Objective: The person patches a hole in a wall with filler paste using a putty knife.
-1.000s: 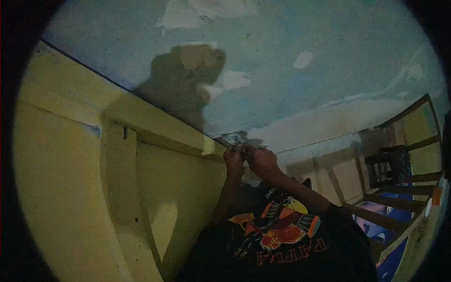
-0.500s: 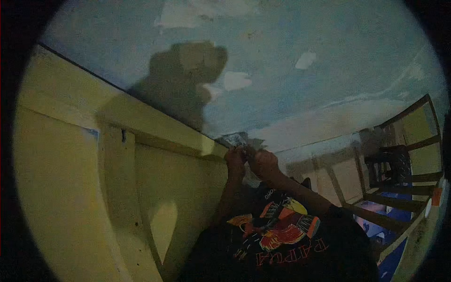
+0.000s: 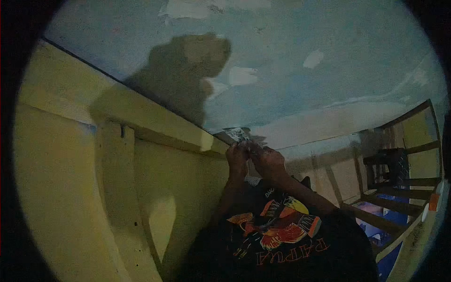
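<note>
My left hand (image 3: 238, 157) and my right hand (image 3: 268, 160) are close together with bent fingers, near the corner where a yellow board (image 3: 159, 113) meets a pale blue painted surface (image 3: 291, 89). Between their fingertips is a flat, silvery-grey piece (image 3: 237, 134), tilted against the blue surface. Its kind cannot be made out in the dim light, and its lower end is hidden by my fingers. Both hands are closed on it. Smooth white patches (image 3: 243, 75) mark the blue surface, and a large shadow falls across it.
Yellow panelling (image 3: 178, 183) with an upright post (image 3: 115, 174) rises along my left. To the right are a slatted wooden frame (image 3: 385, 207), a dark object (image 3: 387, 167) beside it, and blue things (image 3: 392, 254) seen between the slats. My dark printed shirt fills the lower middle.
Both hands stay together while the silvery piece has tilted, showing more of its flat face. My right hand has shifted slightly right and down, and the view has moved a little.
</note>
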The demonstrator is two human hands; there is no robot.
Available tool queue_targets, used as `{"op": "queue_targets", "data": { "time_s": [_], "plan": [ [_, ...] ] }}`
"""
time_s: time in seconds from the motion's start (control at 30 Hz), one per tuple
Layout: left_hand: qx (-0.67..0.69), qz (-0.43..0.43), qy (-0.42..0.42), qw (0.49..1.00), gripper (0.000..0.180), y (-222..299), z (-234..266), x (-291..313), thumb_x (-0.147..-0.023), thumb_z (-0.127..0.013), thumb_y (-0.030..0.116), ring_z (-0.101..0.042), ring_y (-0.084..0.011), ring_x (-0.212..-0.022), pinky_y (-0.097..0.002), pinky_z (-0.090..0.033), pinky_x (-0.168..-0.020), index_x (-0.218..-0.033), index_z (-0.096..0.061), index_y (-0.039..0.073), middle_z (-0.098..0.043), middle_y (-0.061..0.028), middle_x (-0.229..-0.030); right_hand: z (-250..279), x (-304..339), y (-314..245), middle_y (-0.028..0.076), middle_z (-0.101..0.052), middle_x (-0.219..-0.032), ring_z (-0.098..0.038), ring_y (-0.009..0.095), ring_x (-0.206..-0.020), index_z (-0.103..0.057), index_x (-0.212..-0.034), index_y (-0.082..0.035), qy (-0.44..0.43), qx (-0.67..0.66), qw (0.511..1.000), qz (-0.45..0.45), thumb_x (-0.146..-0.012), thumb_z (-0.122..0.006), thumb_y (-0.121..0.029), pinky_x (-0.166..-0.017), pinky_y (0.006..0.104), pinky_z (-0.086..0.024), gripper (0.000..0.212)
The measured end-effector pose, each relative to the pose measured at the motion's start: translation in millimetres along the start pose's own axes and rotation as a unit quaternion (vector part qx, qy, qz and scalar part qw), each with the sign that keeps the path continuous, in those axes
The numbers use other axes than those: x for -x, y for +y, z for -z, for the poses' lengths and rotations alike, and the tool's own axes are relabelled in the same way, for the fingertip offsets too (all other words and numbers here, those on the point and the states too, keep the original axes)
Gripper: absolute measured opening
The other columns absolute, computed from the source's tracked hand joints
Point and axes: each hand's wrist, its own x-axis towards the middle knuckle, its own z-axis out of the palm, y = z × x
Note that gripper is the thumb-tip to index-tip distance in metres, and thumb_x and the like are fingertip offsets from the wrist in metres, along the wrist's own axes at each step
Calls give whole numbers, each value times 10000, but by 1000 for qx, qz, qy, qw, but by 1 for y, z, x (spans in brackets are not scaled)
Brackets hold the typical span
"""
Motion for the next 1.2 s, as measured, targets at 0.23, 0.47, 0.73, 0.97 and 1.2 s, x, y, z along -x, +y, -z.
{"op": "queue_targets", "data": {
  "time_s": [0.23, 0.47, 0.73, 0.97, 1.2],
  "plan": [
    [30, -6, -32, 999, 142, -1, 2, -4, -751, -485, 127, -481, -109, -576, -222, -391, -466, -709, -486, -9, -467, -28, -605, -6, -10, 8, 133, -498, -574, -517, 254, -495, -453, -834, 6, -38, -98, 994, 28, -731, -430, -106, -413, 343, -424, 153],
    [-99, -24, 4, 995, 136, -17, 17, -17, -748, -475, 127, -487, -114, -595, -234, -416, -505, -733, -483, -8, -484, -39, -667, 4, -11, 6, 158, -505, -583, -521, 285, -516, -383, -931, 0, -21, -101, 995, 14, -753, -397, -102, -437, 380, -426, 205],
    [-27, 1, 33, 999, 132, 17, -18, 9, -730, -465, 114, -460, -111, -552, -259, -410, -497, -693, -465, -13, -469, -43, -637, 6, -3, 7, 104, -507, -541, -519, 241, -473, -446, -977, -94, -6, -85, 996, -11, -757, -449, -219, -410, 341, -410, 253],
    [-19, -7, -19, 1000, 96, 10, -9, 8, -754, -482, 115, -486, -119, -593, -251, -417, -520, -753, -483, 18, -484, -37, -661, 11, -3, 4, 118, -464, -523, -491, 243, -459, -451, -872, 38, -14, -74, 997, 17, -749, -445, -117, -411, 351, -407, 198],
    [49, -4, -41, 998, 70, 14, -20, 8, -752, -473, 74, -486, -143, -568, -266, -410, -498, -733, -484, 8, -491, -46, -699, 19, -9, 4, 144, -499, -565, -514, 260, -497, -477, -862, 32, -72, -79, 992, -71, -736, -456, -155, -427, 349, -414, 227]
  ]
}}
